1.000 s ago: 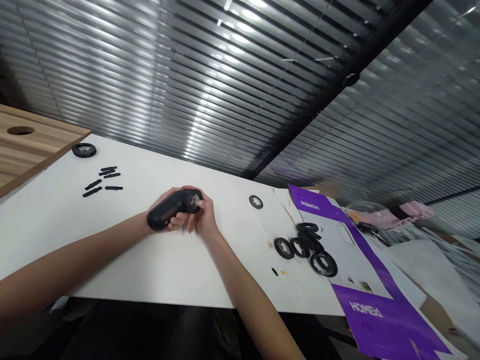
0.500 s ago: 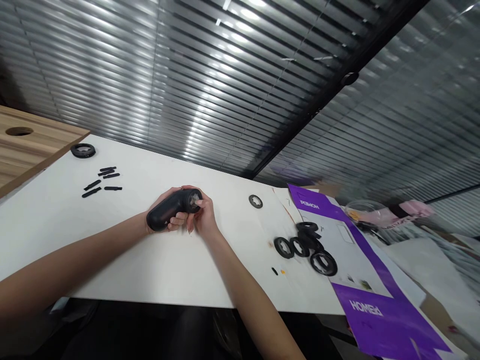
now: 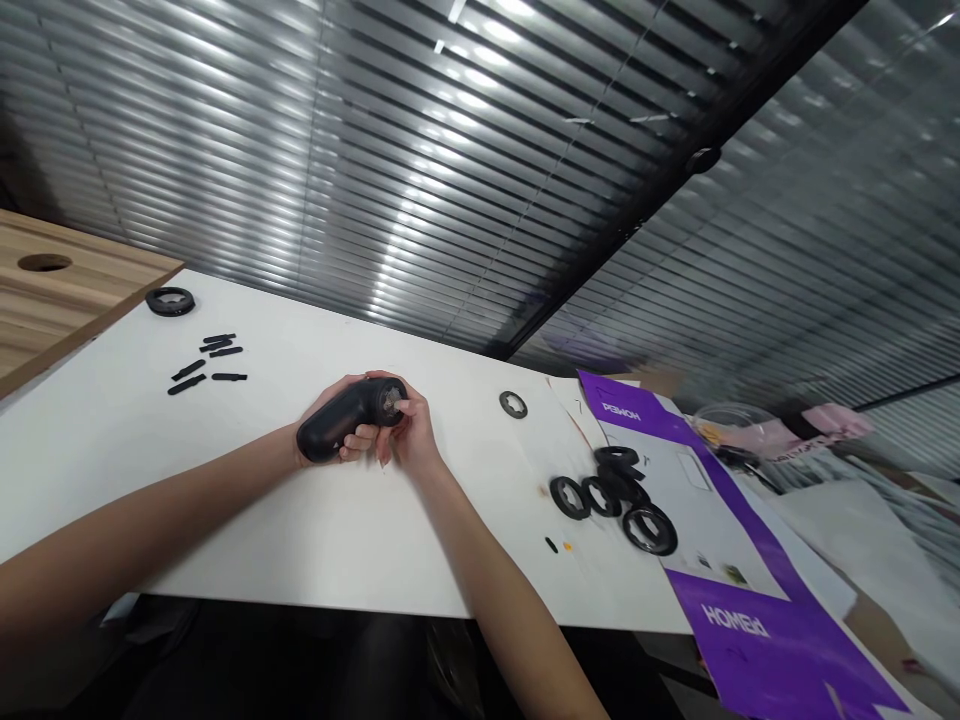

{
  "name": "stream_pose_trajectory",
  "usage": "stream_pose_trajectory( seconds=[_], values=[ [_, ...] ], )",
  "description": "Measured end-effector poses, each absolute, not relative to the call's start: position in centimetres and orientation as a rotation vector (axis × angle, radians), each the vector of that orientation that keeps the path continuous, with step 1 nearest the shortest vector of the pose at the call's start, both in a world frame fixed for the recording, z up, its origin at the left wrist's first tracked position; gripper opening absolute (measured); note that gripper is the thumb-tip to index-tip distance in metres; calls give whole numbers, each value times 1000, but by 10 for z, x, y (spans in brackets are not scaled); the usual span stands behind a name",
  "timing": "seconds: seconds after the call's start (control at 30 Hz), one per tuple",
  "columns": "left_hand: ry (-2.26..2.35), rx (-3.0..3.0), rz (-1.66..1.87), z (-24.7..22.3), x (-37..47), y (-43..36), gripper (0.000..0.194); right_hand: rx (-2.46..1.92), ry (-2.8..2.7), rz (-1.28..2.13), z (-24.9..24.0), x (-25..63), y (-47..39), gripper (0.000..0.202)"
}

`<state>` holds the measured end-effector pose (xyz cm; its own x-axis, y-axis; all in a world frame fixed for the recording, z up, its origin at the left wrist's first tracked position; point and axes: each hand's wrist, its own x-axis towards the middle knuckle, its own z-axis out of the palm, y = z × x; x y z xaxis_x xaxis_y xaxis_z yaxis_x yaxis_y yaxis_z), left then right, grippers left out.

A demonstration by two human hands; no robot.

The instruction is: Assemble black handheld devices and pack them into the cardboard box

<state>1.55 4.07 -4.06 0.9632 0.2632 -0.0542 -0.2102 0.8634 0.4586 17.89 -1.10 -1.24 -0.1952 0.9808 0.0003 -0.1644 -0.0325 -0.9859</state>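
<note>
A black handheld device with a thick, rounded handle and a round, greyish head looks like a fabric shaver, held above the white table. My left hand is closed around its handle from beneath, fingertips curling over the near side. At the head end, my right hand is closed on the device, with the thumb pressed on the round face. Whether a small part sits under that thumb is hidden. To the right lies a single flat black ring with a notched hole.
Several black rings cluster by a purple-and-white printed sheet. Several black strips and another ring lie left. Small black and orange pieces sit near front. A wooden board adjoins; blinds stand behind.
Both hands keep the same hold on the device, and the thumb stays at its head. The whole view has shifted very slightly.
</note>
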Motion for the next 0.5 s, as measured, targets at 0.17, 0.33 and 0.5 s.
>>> stream_pose_trajectory(
  seconds=[0.17, 0.33, 0.5],
  values=[
    [203, 469, 266, -36, 16, 40, 54, -995, -1211, 1446, -13, 180, -10, 75],
    [380, 542, 362, -31, 22, 33, 58, -986, -1206, 1473, -11, 185, -8, 77],
    [629, 743, 740, -20, 26, 22, 55, -992, -1193, 1436, -2, 196, -9, 78]
  ],
)
